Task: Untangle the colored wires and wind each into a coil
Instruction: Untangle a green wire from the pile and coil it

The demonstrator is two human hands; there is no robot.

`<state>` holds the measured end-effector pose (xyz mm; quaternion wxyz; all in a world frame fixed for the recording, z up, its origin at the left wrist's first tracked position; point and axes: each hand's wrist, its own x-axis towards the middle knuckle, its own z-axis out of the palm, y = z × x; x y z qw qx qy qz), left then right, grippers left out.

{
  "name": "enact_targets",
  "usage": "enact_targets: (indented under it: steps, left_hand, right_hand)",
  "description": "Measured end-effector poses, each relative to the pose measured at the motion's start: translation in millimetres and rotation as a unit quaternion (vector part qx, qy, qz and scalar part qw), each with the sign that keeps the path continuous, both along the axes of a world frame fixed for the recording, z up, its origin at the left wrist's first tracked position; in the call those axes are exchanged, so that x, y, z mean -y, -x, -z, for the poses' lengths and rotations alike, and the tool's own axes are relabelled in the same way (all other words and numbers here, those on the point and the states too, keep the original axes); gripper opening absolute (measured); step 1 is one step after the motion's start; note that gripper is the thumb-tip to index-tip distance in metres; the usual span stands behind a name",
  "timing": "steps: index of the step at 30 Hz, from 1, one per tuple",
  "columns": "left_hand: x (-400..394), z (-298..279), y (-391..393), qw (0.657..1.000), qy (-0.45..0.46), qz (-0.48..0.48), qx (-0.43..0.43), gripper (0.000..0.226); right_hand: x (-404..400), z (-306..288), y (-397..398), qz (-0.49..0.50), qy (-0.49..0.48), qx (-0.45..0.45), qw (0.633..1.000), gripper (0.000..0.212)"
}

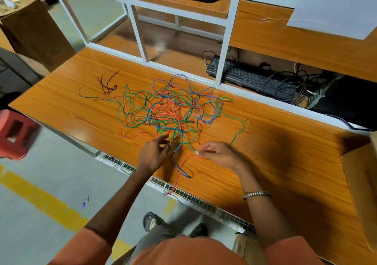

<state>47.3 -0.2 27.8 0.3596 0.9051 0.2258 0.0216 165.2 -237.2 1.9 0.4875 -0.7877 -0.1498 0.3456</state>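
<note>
The person's orange sleeves (pixel 89 248) are filling the bottom edge, with grey trousers and sandalled feet (pixel 151 221) showing on the grey floor (pixel 40 175) between the forearms. Left of the left hand, a yellow floor stripe (pixel 40 199) is running diagonally, and a red plastic stool (pixel 16 134) is sitting beside the table's left end. Farther left and beyond, a brown cardboard box (pixel 30 30) is standing.

The wooden table (pixel 285 162) is stretching across under both hands. Beyond the left hand and to its left, a small dark wire bundle (pixel 107 83) is lying apart from the rest. The tangle of colored wires (pixel 173 109), green, red and blue, is spreading just beyond both hands, its near edge reaching between them.

The left hand (pixel 153 154) is hovering half open, fingers loosely spread and touching the tangle's near strands beside a blue wire (pixel 179 146); whether it is gripping any strand is unclear. The right hand (pixel 216 152) is curling its fingers, pinching a red wire (pixel 183 162) that is trailing toward the table's front edge. A metal bracelet (pixel 257 194) is circling the right wrist.

Beyond the right hand, a black keyboard (pixel 248 77) with dark cables is lying under a white-framed shelf (pixel 226 40).
</note>
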Motion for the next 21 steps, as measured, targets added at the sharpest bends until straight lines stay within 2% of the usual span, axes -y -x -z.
enact_targets:
  steps: [2, 4, 6, 7, 10, 12, 13, 16, 18, 21]
  left_hand:
    - [0, -4, -7, 1.0, 0.007, -0.008, 0.012, 0.04]
    - [-4, -5, -14, 1.0, 0.009, -0.001, 0.007, 0.043]
    - [-7, -4, -16, 1.0, 0.016, 0.014, -0.01, 0.048]
    - [-8, -2, -15, 0.999, 0.021, 0.024, -0.017, 0.051]
    - [-8, 4, -14, 0.999, -0.017, 0.037, -0.019, 0.06]
    - [-3, 5, -17, 0.998, -0.052, 0.018, -0.015, 0.064]
    - [2, 4, -19, 0.998, -0.061, 0.014, -0.005, 0.063]
    - [13, -2, -30, 0.996, -0.086, 0.021, 0.01, 0.061]
    - [20, -5, -35, 0.996, -0.083, 0.022, 0.007, 0.06]
    - [30, -7, -42, 0.997, -0.07, 0.036, 0.013, 0.062]
  right_hand:
    - [4, 10, 0, 0.002, 0.014, 0.025, 1.0, 0.024]
    - [8, 16, -4, 0.092, -0.005, 0.078, 0.993, 0.017]
    - [15, 23, -11, 0.155, 0.01, 0.118, 0.981, 0.035]
    - [17, 24, -14, 0.147, 0.021, 0.116, 0.982, 0.041]
    - [15, 20, -12, 0.114, -0.005, 0.06, 0.992, 0.038]
    - [11, 22, -16, 0.14, -0.011, 0.043, 0.989, 0.043]
    - [11, 24, -20, 0.154, -0.002, 0.061, 0.986, 0.043]
    - [21, 29, -40, 0.211, 0.097, 0.145, 0.962, 0.014]
    - [32, 32, -50, 0.213, 0.193, 0.191, 0.939, 0.014]
    - [38, 38, -57, 0.207, 0.237, 0.233, 0.92, 0.015]
